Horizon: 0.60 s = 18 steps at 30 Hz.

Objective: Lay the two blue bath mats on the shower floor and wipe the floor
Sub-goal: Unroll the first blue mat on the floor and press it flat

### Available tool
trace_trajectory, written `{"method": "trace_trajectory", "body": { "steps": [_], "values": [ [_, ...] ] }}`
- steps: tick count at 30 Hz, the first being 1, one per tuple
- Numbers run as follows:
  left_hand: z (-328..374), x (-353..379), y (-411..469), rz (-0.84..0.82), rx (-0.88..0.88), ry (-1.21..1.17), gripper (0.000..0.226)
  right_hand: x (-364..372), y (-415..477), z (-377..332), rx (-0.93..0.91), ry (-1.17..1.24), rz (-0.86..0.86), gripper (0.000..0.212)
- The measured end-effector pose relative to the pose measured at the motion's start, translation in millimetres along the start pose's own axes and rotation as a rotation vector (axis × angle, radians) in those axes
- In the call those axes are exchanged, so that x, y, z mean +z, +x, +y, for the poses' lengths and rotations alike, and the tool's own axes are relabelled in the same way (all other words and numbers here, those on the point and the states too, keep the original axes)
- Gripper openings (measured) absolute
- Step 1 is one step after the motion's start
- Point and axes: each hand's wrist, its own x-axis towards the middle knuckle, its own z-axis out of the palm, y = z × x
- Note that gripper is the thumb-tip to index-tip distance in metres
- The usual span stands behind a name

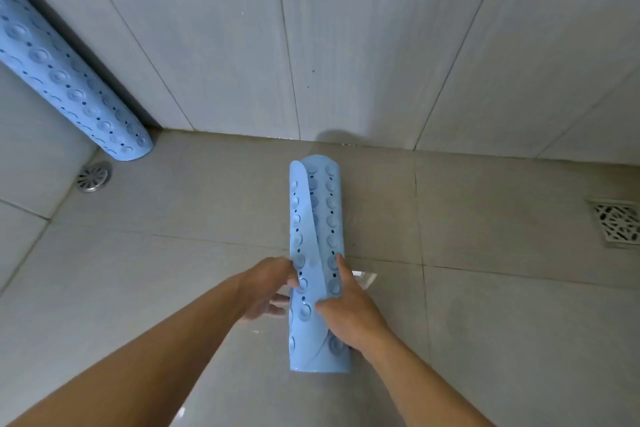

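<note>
A rolled blue bath mat (pixel 317 218) with suction cups and small holes lies lengthwise on the beige tiled shower floor (pixel 485 288), pointing toward the back wall. My left hand (pixel 268 288) pinches the roll's loose left edge. My right hand (pixel 346 308) grips the roll from the right, fingers spread over the cups. A second rolled blue mat (pixel 69 80) leans upright in the left corner, its lower end on the floor.
A round metal drain (pixel 93 177) sits in the floor by the left corner. A square white grate drain (pixel 616 222) is at the right edge. Grey tiled walls (pixel 346 45) close the back and left. A small clear plastic scrap (pixel 365 279) lies beside the roll.
</note>
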Motion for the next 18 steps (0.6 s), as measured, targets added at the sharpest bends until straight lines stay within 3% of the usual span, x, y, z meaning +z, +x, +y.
{"method": "trace_trajectory", "body": {
  "steps": [4,9,14,16,18],
  "values": [
    [3.4,-8.0,23.3,0.158,0.043,0.035,0.026,10.8,20.3,6.6,-0.029,-0.087,0.091,0.054],
    [-10.9,-7.1,36.3,0.295,0.155,-0.049,0.019,24.8,32.0,20.1,-0.134,-0.341,0.208,0.056],
    [-27.6,4.1,38.1,0.575,0.268,-0.266,0.051,33.6,27.1,22.3,-0.094,-0.388,0.282,0.06],
    [-33.5,7.5,38.2,0.675,0.386,-0.157,0.058,37.2,25.2,19.7,-0.076,-0.387,0.307,0.059],
    [-44.3,8.9,40.4,0.75,0.472,0.102,0.075,42.8,24.5,15.6,-0.06,-0.39,0.348,0.057]
  ]
}}
